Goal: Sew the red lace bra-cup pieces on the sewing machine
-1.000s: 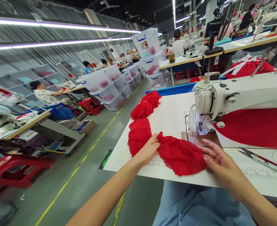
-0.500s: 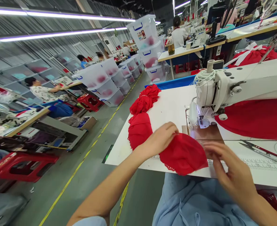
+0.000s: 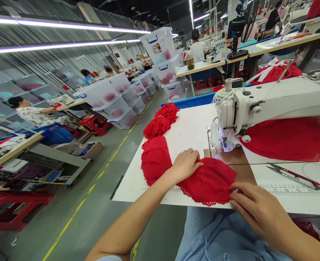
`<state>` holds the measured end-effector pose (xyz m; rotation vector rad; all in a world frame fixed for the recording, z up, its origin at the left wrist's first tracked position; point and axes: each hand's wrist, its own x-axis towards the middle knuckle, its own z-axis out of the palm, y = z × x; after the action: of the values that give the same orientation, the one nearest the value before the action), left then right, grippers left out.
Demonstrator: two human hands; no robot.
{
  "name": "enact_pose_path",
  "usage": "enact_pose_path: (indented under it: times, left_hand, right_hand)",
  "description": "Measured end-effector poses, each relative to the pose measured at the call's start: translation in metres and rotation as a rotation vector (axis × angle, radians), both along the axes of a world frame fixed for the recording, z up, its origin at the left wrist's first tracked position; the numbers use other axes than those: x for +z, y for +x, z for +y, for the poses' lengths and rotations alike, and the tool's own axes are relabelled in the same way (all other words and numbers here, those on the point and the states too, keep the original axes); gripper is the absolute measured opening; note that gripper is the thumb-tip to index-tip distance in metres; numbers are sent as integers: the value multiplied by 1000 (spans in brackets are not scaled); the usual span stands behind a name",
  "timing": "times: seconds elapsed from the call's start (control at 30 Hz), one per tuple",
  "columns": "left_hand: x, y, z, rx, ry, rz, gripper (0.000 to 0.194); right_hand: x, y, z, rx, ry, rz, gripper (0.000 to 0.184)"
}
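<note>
A red lace-edged fabric piece (image 3: 211,181) lies near the front edge of the white sewing table (image 3: 130,188). My left hand (image 3: 185,165) grips its upper left edge, with thumb and fingers close together. At its right corner my right hand (image 3: 254,203) pinches the cloth between thumb and fingertips. A second red piece (image 3: 156,159) rests to the left, partly behind my left wrist. Beyond it sits a bunched red bundle (image 3: 161,121). The white sewing machine (image 3: 271,99) stands ahead on the right, its lit needle area away from the held piece.
More red cloth (image 3: 285,139) lies beneath the machine arm. Thread snips (image 3: 296,175) rest at the right by a printed ruler (image 3: 279,190). Stacked clear bins (image 3: 160,47) stand across the aisle, and co-workers sit at other tables. A red stool (image 3: 10,210) is at the lower left.
My right hand was beside the fabric with fingers apart and now pinches its right corner. The piece lies flatter, its lace edge showing more along the front. The camera view has shifted slightly.
</note>
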<state>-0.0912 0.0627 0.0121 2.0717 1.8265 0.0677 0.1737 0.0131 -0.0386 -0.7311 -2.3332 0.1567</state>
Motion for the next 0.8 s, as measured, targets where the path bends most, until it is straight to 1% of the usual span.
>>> enact_pose_path:
  times: [0.07,0.1,0.17,0.2,0.27,0.3,0.33,0.4,0.47,0.5,0.57,0.63,0.67,0.8]
  left_hand:
    - [-3,-5,1,-20,1,-93,6]
    - [-4,-7,1,-36,0,-118,4]
    - [-2,-8,-1,-71,-2,-230,6]
    - [1,-8,-1,-91,-11,-322,8]
    - [8,-9,-3,-128,-62,-544,14]
    - [13,-10,-3,-142,-96,-640,18]
    - [17,-10,-2,-156,-127,-704,21]
    - [25,-13,2,-185,-148,-729,25]
    - [30,-17,11,-217,-137,-691,26]
    - [31,-19,17,-239,-131,-655,26]
    - [28,-19,31,-283,-112,-564,27]
    - [19,-16,46,-310,-79,-484,26]
    - [13,-13,54,-314,-55,-458,24]
    - [-11,7,81,-313,51,-380,16]
  right_hand:
    - [0,1,7,-16,-119,89,21]
    - [1,1,13,-49,-190,145,20]
    - [1,-5,30,-117,-391,257,20]
    - [2,-9,39,-129,-505,298,26]
    - [4,-20,54,-88,-713,332,39]
    - [5,-25,58,-52,-785,322,38]
    - [6,-30,60,-21,-830,301,32]
    - [6,-37,58,5,-887,255,18]
    - [5,-41,52,-2,-924,216,15]
    - [4,-41,49,-12,-930,193,18]
    - [3,-41,45,-39,-912,126,21]
    - [2,-40,44,-91,-850,43,12]
    - [2,-39,43,-135,-805,2,12]
    - [2,-34,38,-339,-581,-145,25]
